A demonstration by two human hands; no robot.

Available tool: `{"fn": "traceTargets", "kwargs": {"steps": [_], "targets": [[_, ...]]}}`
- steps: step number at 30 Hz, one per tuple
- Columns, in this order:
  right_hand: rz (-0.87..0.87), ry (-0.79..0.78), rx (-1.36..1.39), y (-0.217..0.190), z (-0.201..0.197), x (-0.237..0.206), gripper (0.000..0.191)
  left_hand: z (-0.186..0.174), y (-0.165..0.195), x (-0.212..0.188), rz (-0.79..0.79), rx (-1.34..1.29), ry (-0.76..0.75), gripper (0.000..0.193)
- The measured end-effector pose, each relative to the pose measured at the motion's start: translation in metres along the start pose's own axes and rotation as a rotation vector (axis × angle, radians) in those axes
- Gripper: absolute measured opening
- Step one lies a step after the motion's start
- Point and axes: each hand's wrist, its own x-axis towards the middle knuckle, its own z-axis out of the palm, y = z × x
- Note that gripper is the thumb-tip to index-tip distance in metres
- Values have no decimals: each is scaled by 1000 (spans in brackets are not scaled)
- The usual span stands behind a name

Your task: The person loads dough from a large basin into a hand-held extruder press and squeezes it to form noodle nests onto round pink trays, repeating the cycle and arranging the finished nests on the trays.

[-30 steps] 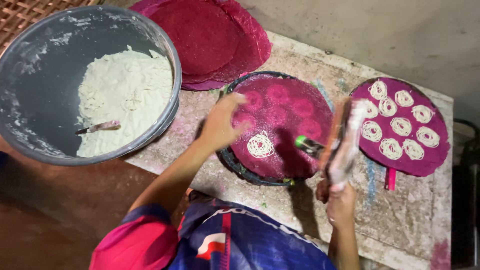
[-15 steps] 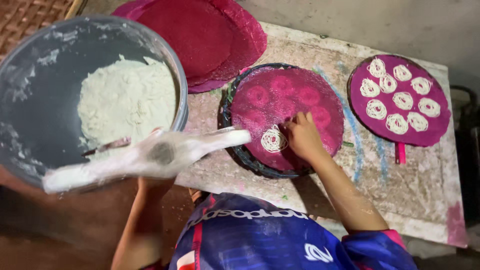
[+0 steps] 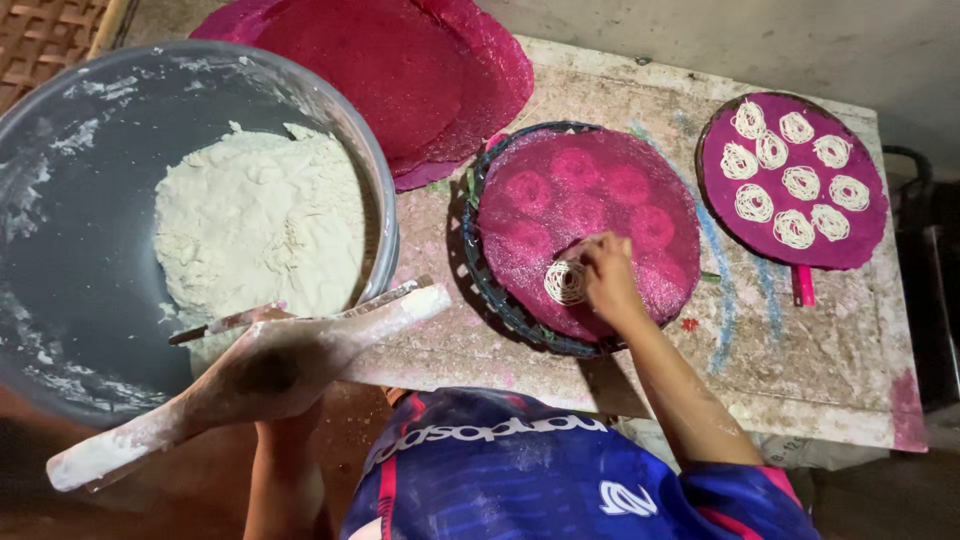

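Observation:
My left hand, dusted with flour, grips a flour-coated wooden press that lies slanted over the near rim of a big metal basin. My right hand rests its fingertips on a single white noodle coil. The coil lies on the near part of a round magenta woven tray with shallow round dimples. White dough fills the right side of the basin.
A second magenta tray holding several noodle coils lies at the right of the stained table. A stack of magenta mats sits at the back. A thin utensil leans in the basin. The table's edges lie close, right and near.
The press was held to the right of the dimpled tray a second ago; it now sits at the left by the basin. A hand has stayed on the coil throughout.

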Motion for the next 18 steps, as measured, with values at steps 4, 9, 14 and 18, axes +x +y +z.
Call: {"fn": "traceTargets", "kwargs": {"steps": [4, 9, 14, 18], "targets": [[34, 53, 37, 1, 3, -4, 33, -1, -3, 5, -35, -5, -33, 26], [-98, -59, -29, -49, -17, 11, 43, -4, 2, 8, -56, -15, -67, 21], [-492, -1, 278, -161, -88, 50, 25, -3, 18, 39, -122, 41, -275, 16], [-769, -396, 238, -269, -112, 52, 58, -5, 41, 69, -87, 62, -353, 13]]}}
